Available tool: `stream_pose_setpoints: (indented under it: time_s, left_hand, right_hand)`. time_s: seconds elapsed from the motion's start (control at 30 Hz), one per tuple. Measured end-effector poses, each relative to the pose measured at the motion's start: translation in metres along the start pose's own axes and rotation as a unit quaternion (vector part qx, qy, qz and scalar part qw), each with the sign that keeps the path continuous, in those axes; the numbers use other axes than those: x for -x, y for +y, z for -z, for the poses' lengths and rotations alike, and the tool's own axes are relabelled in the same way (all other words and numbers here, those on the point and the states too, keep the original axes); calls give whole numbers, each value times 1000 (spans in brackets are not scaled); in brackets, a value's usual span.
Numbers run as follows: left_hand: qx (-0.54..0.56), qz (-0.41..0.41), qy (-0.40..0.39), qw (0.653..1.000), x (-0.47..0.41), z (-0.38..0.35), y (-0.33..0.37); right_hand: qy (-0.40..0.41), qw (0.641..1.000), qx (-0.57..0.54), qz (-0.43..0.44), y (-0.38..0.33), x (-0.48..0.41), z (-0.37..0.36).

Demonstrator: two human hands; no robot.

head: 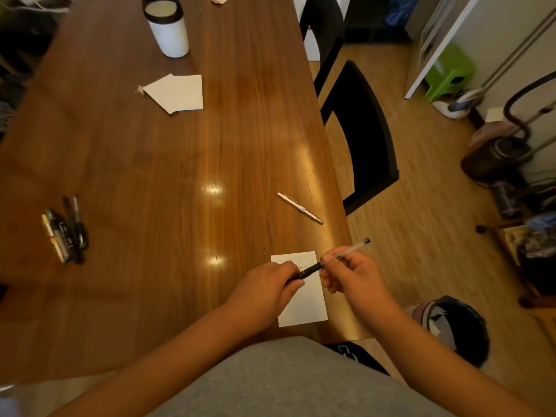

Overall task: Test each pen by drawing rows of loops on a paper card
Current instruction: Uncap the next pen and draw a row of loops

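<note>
Squarely between the two hands sits a clear-barrelled pen (313, 269), held slanting in the air just above the paper card (307, 305). The left hand (267, 290) has its fingers curled round the pen's black lower end, while the right hand (352, 272) pinches the see-through barrel between thumb and fingers, so the black-tipped far end pokes out past the right knuckles. The card lies flat on the wooden table (180, 164) under both hands, close to the table's right edge, with a faint row of loops (296, 260) along its far margin; the left hand covers its near-left corner. Beyond the right hand a white pen (300, 208) lies alone on the wood. Well out to the left of the left hand a bunch of dark markers (64, 230) lies side by side. Farther ahead of the hands two blank cards (177, 91) overlap, and past them stands a white tumbler (167, 25). A black chair (361, 130) stands off the table's right edge, and a dark waste bin (457, 326) sits on the floor beside the right forearm.
</note>
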State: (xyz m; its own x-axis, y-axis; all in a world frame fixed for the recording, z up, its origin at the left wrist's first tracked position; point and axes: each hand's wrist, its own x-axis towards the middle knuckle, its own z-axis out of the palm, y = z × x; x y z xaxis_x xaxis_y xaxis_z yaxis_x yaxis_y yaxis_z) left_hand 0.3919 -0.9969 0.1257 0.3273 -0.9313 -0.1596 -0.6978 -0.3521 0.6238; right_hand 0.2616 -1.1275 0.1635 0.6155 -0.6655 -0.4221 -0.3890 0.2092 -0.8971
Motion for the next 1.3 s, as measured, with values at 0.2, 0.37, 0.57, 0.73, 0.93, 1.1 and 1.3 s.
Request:
stream_pose_setpoints:
  time_s: [0.2,0.37,0.57,0.73,0.93,1.1,1.3]
  left_hand:
    - [24,-1,-18,1000,-5,13,0]
    - [126,27,-58,990,-16,23,-1]
    - [230,83,-58,968,-34,13,-4]
    - [22,155,-20,987,-41,-7,-35]
    - [-180,205,-47,961,-34,-19,-91]
    - [-205,192,-52,958,-26,-28,-113]
    - [-214,189,-42,958,-23,-34,-119]
  right_hand:
    - [-25,995,-85,-41,2,-7,-1]
    - [-32,991,-118,-57,4,-18,-4]
    - [-3,999,-14,-31,8,-37,-18]
    - [52,978,199,29,14,-75,-22]
    - [7,897,439,49,26,-129,-18]
    - [-11,866,495,68,35,-162,-26]
    - [1,835,542,89,44,-180,-33]
